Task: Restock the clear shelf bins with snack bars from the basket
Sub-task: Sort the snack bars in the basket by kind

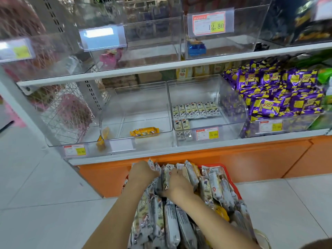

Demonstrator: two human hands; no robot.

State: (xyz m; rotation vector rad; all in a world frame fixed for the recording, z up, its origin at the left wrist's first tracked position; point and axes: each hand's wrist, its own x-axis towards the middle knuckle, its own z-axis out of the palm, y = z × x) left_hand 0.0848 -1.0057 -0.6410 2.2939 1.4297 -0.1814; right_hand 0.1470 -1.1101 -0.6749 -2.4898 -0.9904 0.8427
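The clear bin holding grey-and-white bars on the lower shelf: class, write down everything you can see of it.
The clear bin looks like transparent acrylic, open-topped, with a rounded front right corner. It stands upright on the white lower shelf, between a nearly empty bin and one of purple packets. It is mostly bare: one row of grey-and-white bars lies across its floor and a few more by the left wall. A red-and-yellow price tag sits on its front.
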